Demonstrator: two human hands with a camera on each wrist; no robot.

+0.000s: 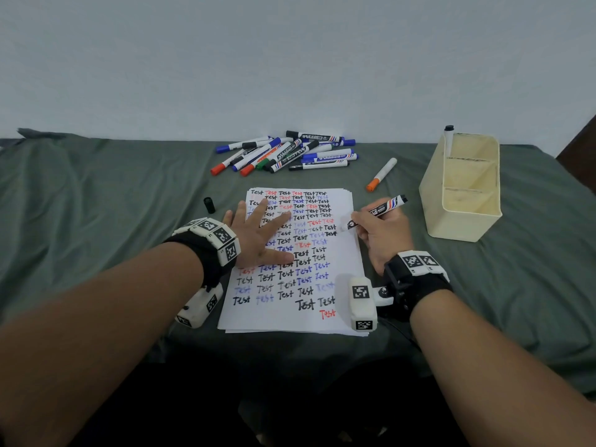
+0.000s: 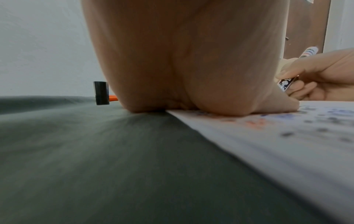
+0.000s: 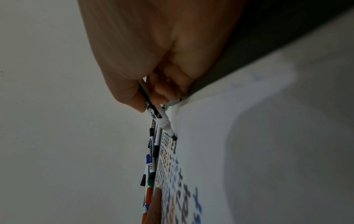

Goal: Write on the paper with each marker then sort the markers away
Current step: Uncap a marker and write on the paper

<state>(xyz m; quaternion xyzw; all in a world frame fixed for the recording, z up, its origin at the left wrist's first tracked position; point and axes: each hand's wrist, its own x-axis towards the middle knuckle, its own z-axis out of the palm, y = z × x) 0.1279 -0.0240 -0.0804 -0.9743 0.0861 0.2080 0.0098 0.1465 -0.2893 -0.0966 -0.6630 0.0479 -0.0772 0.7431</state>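
I am logging one black cap [image 1: 209, 204] standing left of the paper [image 1: 292, 312]. Left hand [image 1: 258, 238] is lying spread flat on the sheet. Behind it one heap of markers [image 1: 287, 153], too tangled for me to count. Right hand [image 1: 382, 235] is pinching one black marker [image 1: 379, 211], tip on paper. One orange-capped marker [image 1: 381, 174] is lying loose. One cream organizer [image 1: 464, 191] is holding one marker [image 1: 448, 140].

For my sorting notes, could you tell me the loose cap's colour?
Black; the loose cap shows best in the head view.
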